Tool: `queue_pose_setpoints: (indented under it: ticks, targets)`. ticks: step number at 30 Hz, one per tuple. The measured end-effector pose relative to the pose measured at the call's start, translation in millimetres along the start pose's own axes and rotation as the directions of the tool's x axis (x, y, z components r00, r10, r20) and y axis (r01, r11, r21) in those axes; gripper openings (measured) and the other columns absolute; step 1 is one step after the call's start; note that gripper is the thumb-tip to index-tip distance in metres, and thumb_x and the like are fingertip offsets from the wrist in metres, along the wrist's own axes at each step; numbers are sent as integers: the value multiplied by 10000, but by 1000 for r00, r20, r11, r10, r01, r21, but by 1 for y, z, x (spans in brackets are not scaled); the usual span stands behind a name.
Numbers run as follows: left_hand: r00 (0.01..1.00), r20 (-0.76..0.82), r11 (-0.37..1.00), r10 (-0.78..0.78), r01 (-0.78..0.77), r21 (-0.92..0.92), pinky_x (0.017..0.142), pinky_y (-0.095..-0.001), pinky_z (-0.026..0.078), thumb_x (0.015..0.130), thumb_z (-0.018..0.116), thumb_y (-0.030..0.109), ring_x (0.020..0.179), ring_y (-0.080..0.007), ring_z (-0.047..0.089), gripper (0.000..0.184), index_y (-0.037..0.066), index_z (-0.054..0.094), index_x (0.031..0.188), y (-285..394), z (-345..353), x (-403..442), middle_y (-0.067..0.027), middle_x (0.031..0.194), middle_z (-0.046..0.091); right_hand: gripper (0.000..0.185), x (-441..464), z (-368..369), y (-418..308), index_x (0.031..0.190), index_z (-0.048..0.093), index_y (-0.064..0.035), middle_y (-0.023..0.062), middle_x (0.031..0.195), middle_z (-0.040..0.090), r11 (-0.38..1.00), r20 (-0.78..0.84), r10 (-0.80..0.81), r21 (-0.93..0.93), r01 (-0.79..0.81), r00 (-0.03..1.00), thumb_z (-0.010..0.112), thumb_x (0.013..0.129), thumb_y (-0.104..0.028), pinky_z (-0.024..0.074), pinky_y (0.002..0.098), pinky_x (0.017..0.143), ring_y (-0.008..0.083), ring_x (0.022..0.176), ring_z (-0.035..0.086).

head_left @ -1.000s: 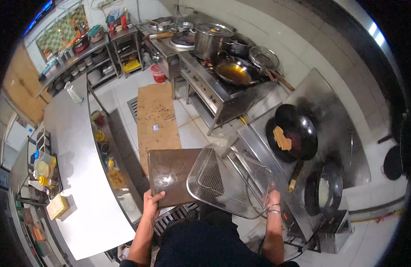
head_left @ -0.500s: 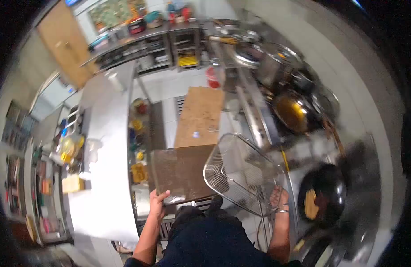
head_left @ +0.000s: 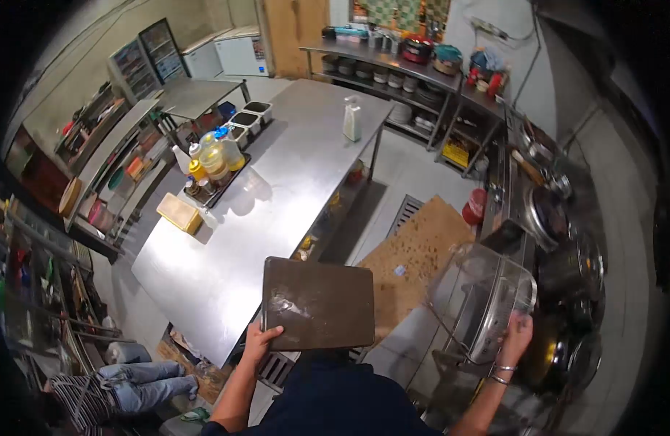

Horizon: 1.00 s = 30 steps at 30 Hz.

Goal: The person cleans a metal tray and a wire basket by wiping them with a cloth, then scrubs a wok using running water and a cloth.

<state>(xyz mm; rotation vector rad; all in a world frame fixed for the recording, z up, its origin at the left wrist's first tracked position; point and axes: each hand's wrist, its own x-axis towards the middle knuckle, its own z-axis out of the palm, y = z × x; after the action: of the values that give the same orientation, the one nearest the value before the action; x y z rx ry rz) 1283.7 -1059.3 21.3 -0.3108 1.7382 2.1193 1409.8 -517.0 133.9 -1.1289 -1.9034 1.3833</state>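
My left hand (head_left: 259,341) is closed on the lower left corner of a dark brown flat tray (head_left: 320,304), its thumb lying on the top face. My right hand (head_left: 516,337) grips the right side of a wire mesh basket (head_left: 480,298), which is tilted and partly blurred. The fingers of my right hand are partly hidden behind the rim. A metal bracelet is on the right wrist. Tray and basket are apart, both held above the floor. Left of the tray is the long steel table (head_left: 233,269).
Bottles (head_left: 213,156) and a yellowish box (head_left: 179,212) stand on the table, with a spray bottle (head_left: 351,120) farther back. Cardboard (head_left: 415,254) lies on the floor. Pots (head_left: 567,265) line the stove at right. At lower left is a person in jeans (head_left: 146,385).
The view has swung left, towards the steel table. The basket has moved away from the tray to the right and turned more on edge. Both hands keep their holds. A person now shows at lower left.
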Motion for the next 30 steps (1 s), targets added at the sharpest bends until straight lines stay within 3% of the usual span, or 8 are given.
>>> queue_pose_setpoints:
  ticks: [2, 7, 9, 16, 20, 21, 23, 30]
  targets:
    - [997, -67, 998, 27, -31, -59, 818, -335, 512, 756, 701, 114, 868, -211, 653, 373, -57, 615, 1077, 17, 5, 12, -114, 984, 675, 328, 25, 62, -6, 813, 503, -67, -39, 643, 502, 881, 162, -298, -333, 337, 941, 757, 809, -275, 418, 303, 514, 110, 568, 504]
    - [976, -216, 959, 15, -75, -275, 806, -338, 522, 743, 679, 101, 841, -232, 655, 392, -60, 600, 1091, 42, -1, 56, -128, 1002, 665, 339, 30, 201, -34, 782, 553, -33, 85, 654, 565, 731, 438, -461, -306, 610, 772, 804, 722, -254, 436, 334, 527, 216, 567, 565]
    - [963, -266, 925, 45, -141, -353, 817, -370, 523, 744, 664, 95, 869, -262, 653, 431, -65, 575, 1134, 48, -12, 74, -144, 1030, 655, 328, 36, 243, -44, 838, 601, -27, 85, 668, 585, 570, 495, -624, -242, 786, 605, 833, 689, -204, 464, 308, 541, 194, 563, 574]
    - [877, -441, 845, 190, -375, -382, 909, -431, 492, 796, 599, 101, 1024, -322, 614, 497, -46, 484, 1257, 71, -32, 69, -168, 1145, 603, 179, 45, 345, -96, 793, 607, -69, 96, 725, 570, 564, 604, -678, 62, 824, 419, 737, 771, -191, 455, 348, 547, 285, 644, 594]
    - [836, -521, 748, 172, -455, -483, 905, -429, 499, 746, 594, 65, 1034, -310, 605, 547, -17, 474, 1274, 74, -30, 60, -139, 1144, 601, 86, 36, 387, -107, 849, 569, -84, 90, 779, 538, 340, 748, -657, 189, 921, 89, 614, 838, -157, 479, 377, 592, 275, 686, 573]
    - [820, -537, 719, 196, -493, -490, 934, -440, 481, 807, 571, 108, 1064, -320, 591, 488, -27, 480, 1267, 69, -34, 57, -158, 1169, 594, 86, 34, 399, -103, 849, 569, -84, 90, 779, 538, 340, 746, -660, 187, 922, 92, 614, 838, -157, 479, 377, 592, 275, 686, 573]
    - [838, -503, 642, 211, -507, -575, 954, -449, 468, 890, 549, 193, 1102, -316, 573, 441, -28, 490, 1267, 53, -51, 46, -180, 1222, 580, 114, 26, 422, -91, 922, 554, -98, 68, 841, 532, 184, 813, -559, 315, 931, -165, 581, 813, -120, 509, 369, 615, 251, 732, 583]
    - [682, -690, 389, 240, -719, -576, 963, -432, 465, 901, 564, 219, 1100, -291, 581, 418, -27, 527, 1237, 41, -33, 26, -175, 1221, 595, 172, 22, 543, -45, 969, 543, -96, 77, 875, 542, 120, 765, -536, 486, 865, -355, 558, 797, -101, 529, 375, 618, 254, 780, 599]
